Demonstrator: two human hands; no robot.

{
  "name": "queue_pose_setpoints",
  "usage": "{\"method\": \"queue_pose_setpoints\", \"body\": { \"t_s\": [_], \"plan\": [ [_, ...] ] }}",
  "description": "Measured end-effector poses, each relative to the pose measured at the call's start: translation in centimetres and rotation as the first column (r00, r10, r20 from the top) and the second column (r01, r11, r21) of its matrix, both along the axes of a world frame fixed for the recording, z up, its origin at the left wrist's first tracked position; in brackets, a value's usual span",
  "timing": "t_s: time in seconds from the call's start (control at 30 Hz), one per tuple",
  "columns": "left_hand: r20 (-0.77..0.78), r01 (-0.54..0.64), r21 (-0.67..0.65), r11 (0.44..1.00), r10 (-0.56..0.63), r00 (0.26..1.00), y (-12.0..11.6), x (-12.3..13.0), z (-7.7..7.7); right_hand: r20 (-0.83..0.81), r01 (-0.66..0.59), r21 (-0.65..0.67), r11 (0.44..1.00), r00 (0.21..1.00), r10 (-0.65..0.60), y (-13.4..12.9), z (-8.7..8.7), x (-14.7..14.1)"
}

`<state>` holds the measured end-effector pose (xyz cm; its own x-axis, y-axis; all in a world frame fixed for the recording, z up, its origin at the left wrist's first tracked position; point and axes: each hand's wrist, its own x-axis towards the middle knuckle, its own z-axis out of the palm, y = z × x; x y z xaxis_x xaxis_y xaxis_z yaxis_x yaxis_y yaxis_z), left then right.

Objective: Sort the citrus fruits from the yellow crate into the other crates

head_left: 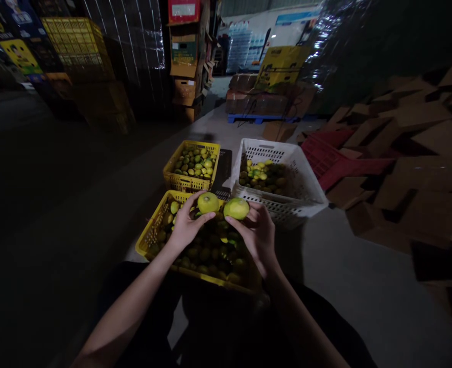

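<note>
My left hand (188,223) grips a yellow-green lemon (208,203) between thumb and fingers. Another lemon (236,208), greener on top, is held in my right hand (257,231). Both are raised side by side, a small gap apart, above the near yellow crate (144,244). That crate holds many lemons, mostly in shadow, and my hands and forearms cover part of it. Just beyond stands a second yellow crate (168,175) full of yellow and green lemons. To its right, a larger white crate (306,191) has lemons gathered toward its left side.
A red crate (321,158) and a heap of cardboard boxes (421,194) lie on the right. Behind, wrapped goods rest on a blue pallet (256,119). Stacked cartons (185,92) rise at the back, and yellow crates (76,46) are piled at the far left.
</note>
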<state>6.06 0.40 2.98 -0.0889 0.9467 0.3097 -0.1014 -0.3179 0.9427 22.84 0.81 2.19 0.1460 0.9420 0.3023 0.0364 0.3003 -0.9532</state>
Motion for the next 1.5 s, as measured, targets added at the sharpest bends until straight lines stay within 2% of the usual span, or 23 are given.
{"method": "queue_pose_setpoints", "body": {
  "t_s": [0.07, 0.13, 0.27, 0.37, 0.43, 0.47, 0.53, 0.6, 0.67, 0.73, 0.8, 0.9, 1.1, 1.2, 1.3, 1.37, 1.4, 1.43, 1.5],
  "plan": [
    [-0.053, 0.024, 0.046, 0.999, -0.021, 0.998, 0.0, -0.2, 0.0, 0.067, 0.045, 0.064, 0.997, 0.997, -0.049, 0.0, -0.1, -0.1],
    [-0.184, 0.04, 0.126, 0.991, -0.016, 0.983, -0.1, -0.4, 0.2, 0.136, 0.088, 0.132, 0.987, 0.985, -0.106, -0.1, -0.1, -0.1],
    [-0.429, 0.082, 0.305, 0.949, 0.06, 0.901, -0.6, -1.0, 0.7, 0.264, 0.142, 0.249, 0.958, 0.942, -0.208, -0.6, 0.0, -0.1],
    [-0.467, 0.068, 0.357, 0.932, 0.115, 0.877, -0.7, -1.3, 0.9, 0.255, 0.124, 0.259, 0.958, 0.948, -0.191, -0.6, 0.0, 0.0],
    [-0.437, 0.017, 0.332, 0.943, 0.137, 0.889, -0.6, -1.4, 0.9, 0.197, 0.092, 0.207, 0.974, 0.971, -0.133, -0.5, 0.0, 0.1],
    [-0.406, 0.009, 0.292, 0.956, 0.116, 0.907, -0.5, -1.4, 0.9, 0.15, 0.063, 0.159, 0.985, 0.985, -0.087, -0.4, 0.1, 0.2],
    [-0.287, 0.056, 0.145, 0.988, -0.012, 0.958, -0.3, -1.4, 0.9, 0.017, -0.037, 0.019, 0.999, 0.999, 0.037, -0.3, 0.4, 0.4],
    [-0.057, 0.139, -0.046, 0.989, -0.141, 0.988, -0.2, -1.4, 0.9, -0.143, -0.188, -0.135, 0.973, 0.975, 0.169, -0.2, 0.9, 0.6],
    [0.208, 0.206, -0.231, 0.951, -0.159, 0.965, -0.2, -1.2, 1.0, -0.286, -0.329, -0.243, 0.912, 0.923, 0.257, -0.3, 1.4, 0.6],
    [0.413, 0.26, -0.364, 0.894, -0.095, 0.906, -0.2, -1.0, 1.2, -0.379, -0.418, -0.305, 0.856, 0.877, 0.294, -0.4, 1.7, 0.3],
    [0.539, 0.316, -0.438, 0.842, -0.035, 0.842, -0.2, -0.7, 1.4, -0.437, -0.462, -0.337, 0.821, 0.849, 0.298, -0.3, 1.8, 0.0],
    [0.644, 0.397, -0.491, 0.775, 0.016, 0.765, -0.2, -0.3, 1.8, -0.498, -0.466, -0.362, 0.808, 0.829, 0.254, -0.1, 1.6, -0.7],
    [0.714, 0.481, -0.549, 0.684, 0.084, 0.695, 0.2, -0.1, 1.5, -0.58, -0.466, -0.523, 0.713, 0.808, 0.102, 0.2, 0.6, -1.2],
    [0.789, 0.483, -0.531, 0.697, 0.198, 0.582, 0.3, 0.2, 0.8, -0.566, -0.438, -0.494, 0.751, 0.818, 0.105, 0.3, 0.3, -1.3],
    [0.819, 0.434, -0.513, 0.741, 0.271, 0.505, 0.3, 0.9, 0.3, -0.446, -0.277, -0.396, 0.876, 0.891, 0.08, 0.4, 0.1, -2.1],
    [0.82, 0.438, -0.513, 0.738, 0.271, 0.504, 0.2, 1.6, 0.1, -0.28, -0.104, -0.26, 0.96, 0.96, 0.029, 0.4, -0.3, -2.9],
    [0.822, 0.445, -0.512, 0.735, 0.268, 0.503, 0.2, 1.9, 0.0, -0.173, -0.045, -0.165, 0.985, 0.985, 0.015, 0.4, -0.5, -3.4],
    [0.826, 0.449, -0.508, 0.735, 0.267, 0.497, 0.2, 2.2, 0.0, -0.061, -0.023, -0.067, 0.997, 0.998, 0.019, 0.4, -0.8, -3.8],
    [0.829, 0.427, -0.5, 0.754, 0.274, 0.487, 0.2, 2.5, -0.4, 0.151, -0.094, 0.082, 0.992, 0.985, 0.081, 0.3, -1.3, -4.4]
  ]
}}
